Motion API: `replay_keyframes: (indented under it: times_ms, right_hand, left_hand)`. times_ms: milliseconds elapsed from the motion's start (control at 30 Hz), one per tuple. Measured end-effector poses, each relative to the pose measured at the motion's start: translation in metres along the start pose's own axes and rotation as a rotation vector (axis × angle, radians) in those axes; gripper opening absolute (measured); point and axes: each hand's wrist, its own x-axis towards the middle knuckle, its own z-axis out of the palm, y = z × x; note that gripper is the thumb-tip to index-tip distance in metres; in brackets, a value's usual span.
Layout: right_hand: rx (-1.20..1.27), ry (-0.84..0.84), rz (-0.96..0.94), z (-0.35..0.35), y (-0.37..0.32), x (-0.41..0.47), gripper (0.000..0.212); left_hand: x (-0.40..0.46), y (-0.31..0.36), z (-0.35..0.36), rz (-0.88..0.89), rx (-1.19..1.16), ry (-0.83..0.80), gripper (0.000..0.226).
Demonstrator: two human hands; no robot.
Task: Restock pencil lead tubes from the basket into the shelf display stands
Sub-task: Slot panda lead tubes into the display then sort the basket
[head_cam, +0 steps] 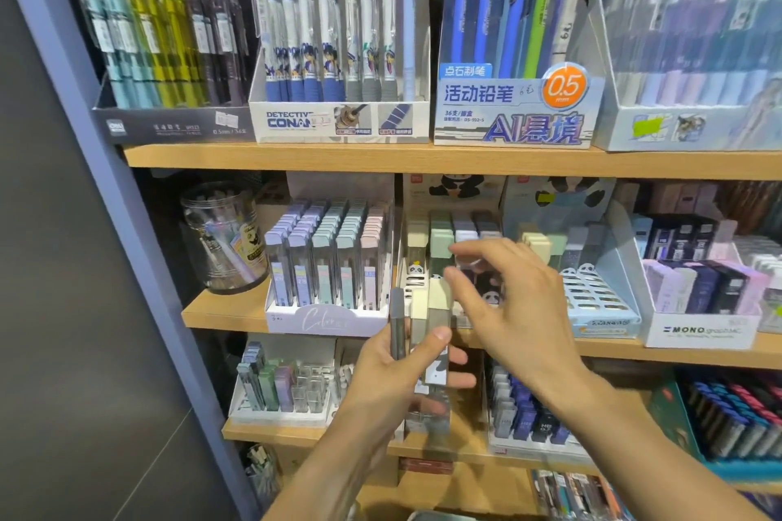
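My left hand [397, 372] grips a small bunch of pencil lead tubes [427, 330], cream-capped and grey, held upright in front of the middle shelf. My right hand [512, 300] hovers just above and to the right of them, fingers spread and slightly bent, holding nothing I can make out. Behind it stands the panda display stand [431, 241] with cream, green and lilac capped tubes; part of it is hidden by my right hand. A second panda stand [596, 296] to the right shows several empty slots. The basket is not clearly in view.
A pastel lead-tube stand [326, 262] and a clear round jar [222, 237] sit left on the middle shelf. A MONO box [702, 330] is at right. Pen boxes fill the top shelf [381, 156]; more lead stands occupy the lower shelf [283, 393]. A grey-blue post [106, 182] borders the left.
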Motion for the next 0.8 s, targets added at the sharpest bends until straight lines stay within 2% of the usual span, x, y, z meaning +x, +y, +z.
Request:
replay_keyframes:
  times_ms: [67, 133, 233, 400, 500, 600, 700, 800]
  right_hand:
    - [0.153, -0.149, 0.191, 0.0, -0.004, -0.009, 0.021]
    - [0.348, -0.225, 0.341, 0.003, -0.001, -0.008, 0.019]
    - [0.481, -0.217, 0.388, 0.004, 0.002, 0.005, 0.019]
    - [0.429, -0.102, 0.28, -0.001, -0.009, 0.034, 0.018]
    - [0.314, -0.037, 0.155, 0.001, -0.014, 0.051, 0.016]
    - [0.192, -0.076, 0.025, 0.012, -0.014, 0.062, 0.015]
    - [0.068, -0.151, -0.077, 0.024, -0.008, 0.065, 0.015]
    - [0.021, -0.198, -0.102, 0.032, -0.003, 0.066, 0.017]
  left_hand:
    - [-0.001, 0.001, -0.001, 0.008, 0.013, -0.008, 0.037]
    - [-0.002, 0.002, 0.0, 0.007, 0.031, 0.0, 0.035]
    - [-0.002, 0.002, 0.002, -0.004, 0.035, 0.054, 0.035]
    - [0.005, -0.001, -0.003, -0.038, 0.027, 0.135, 0.042]
    - [0.006, -0.004, -0.005, -0.064, 0.015, 0.127, 0.034]
    - [0.007, -0.002, -0.004, -0.095, -0.019, 0.105, 0.023]
    - [0.006, 0.004, -0.002, -0.099, -0.058, 0.117, 0.022]
    - [0.006, 0.006, -0.001, -0.105, -0.088, 0.128, 0.022]
